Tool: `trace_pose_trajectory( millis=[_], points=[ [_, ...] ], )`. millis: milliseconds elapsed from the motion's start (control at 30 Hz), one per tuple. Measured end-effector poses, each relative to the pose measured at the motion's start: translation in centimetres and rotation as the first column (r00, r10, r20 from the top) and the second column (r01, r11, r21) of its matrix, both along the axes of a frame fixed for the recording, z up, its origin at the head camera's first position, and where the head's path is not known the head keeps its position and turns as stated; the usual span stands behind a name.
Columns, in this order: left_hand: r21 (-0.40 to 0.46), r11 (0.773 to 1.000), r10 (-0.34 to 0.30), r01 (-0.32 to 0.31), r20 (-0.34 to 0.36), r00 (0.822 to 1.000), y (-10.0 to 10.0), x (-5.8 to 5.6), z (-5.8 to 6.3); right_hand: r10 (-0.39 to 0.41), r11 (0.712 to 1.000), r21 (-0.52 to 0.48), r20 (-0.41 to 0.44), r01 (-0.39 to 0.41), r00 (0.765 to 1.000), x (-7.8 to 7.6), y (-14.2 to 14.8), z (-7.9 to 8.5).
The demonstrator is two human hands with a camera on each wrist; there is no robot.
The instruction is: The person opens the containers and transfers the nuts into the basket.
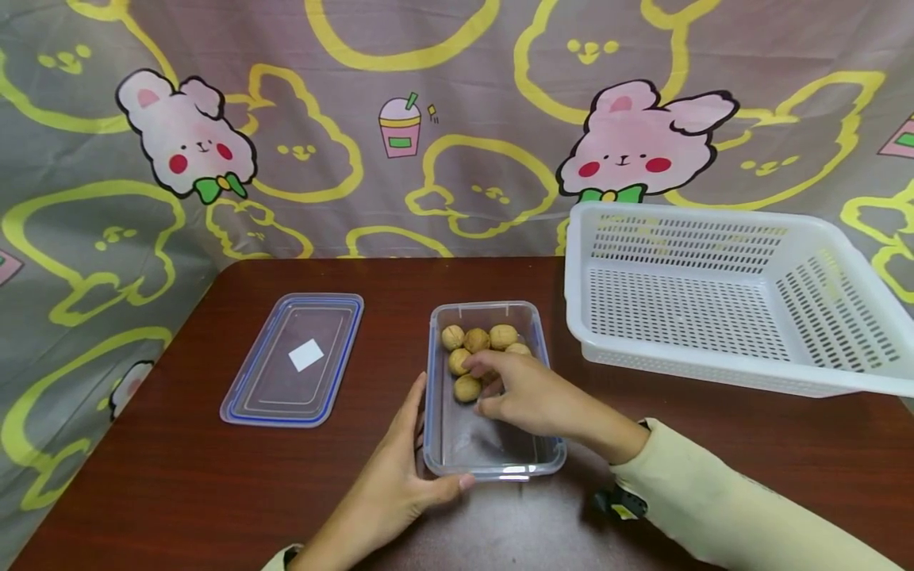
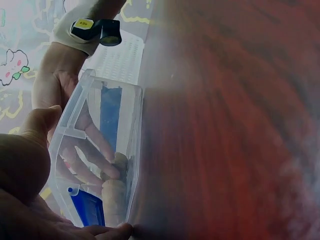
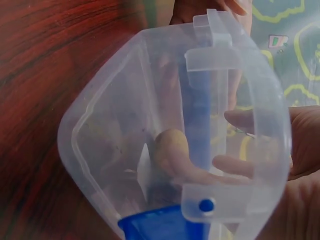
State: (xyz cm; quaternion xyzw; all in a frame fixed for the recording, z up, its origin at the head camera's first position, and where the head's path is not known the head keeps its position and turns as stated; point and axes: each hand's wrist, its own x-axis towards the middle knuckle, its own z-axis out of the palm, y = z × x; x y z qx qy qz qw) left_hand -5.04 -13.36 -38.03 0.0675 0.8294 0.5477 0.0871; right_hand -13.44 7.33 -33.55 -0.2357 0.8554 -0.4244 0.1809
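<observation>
Several walnuts point(image 1: 503, 336) lie mostly in the far half of a clear plastic container point(image 1: 457, 444) on the table. My left hand point(image 1: 385, 476) holds the container at its near left corner, thumb along the near rim and fingers against the left wall. Over the container's right wall reaches my right hand point(image 1: 535, 392), its fingers loosely bent and apart among the walnuts. A fingertip is right at one walnut point(image 3: 172, 142), seen through the clear wall in the right wrist view. Part of the walnuts is hidden under this hand.
A clear lid point(image 1: 286, 388) with a blue seal and a white label lies on the table point(image 1: 178, 476) to the left. On the right stands a large white perforated basket point(image 1: 685, 361). A patterned curtain point(image 1: 485, 103) hangs behind the table.
</observation>
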Motion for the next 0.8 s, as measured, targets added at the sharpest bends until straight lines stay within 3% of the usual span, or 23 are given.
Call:
trace_pose_trajectory(
  millis=[267, 500, 800],
  points=[
    [-0.032, 0.999, -0.026, 0.025, -0.023, 0.999, 0.3, -0.5, 0.1, -0.006, 1.000, -0.025, 0.050, 0.007, 0.999, 0.1, -0.7, -0.5],
    [0.012, 0.998, -0.062, 0.062, -0.012, 0.998, 0.6, -0.9, -0.1, -0.018, 1.000, -0.015, 0.072, 0.019, 0.997, 0.0, -1.4, -1.2],
    [-0.015, 0.999, -0.041, 0.041, -0.001, 0.999, 0.7, -0.9, 0.0, -0.070, 0.997, -0.039, 0.073, 0.073, 0.995, 0.0, -1.6, -1.7]
  ],
)
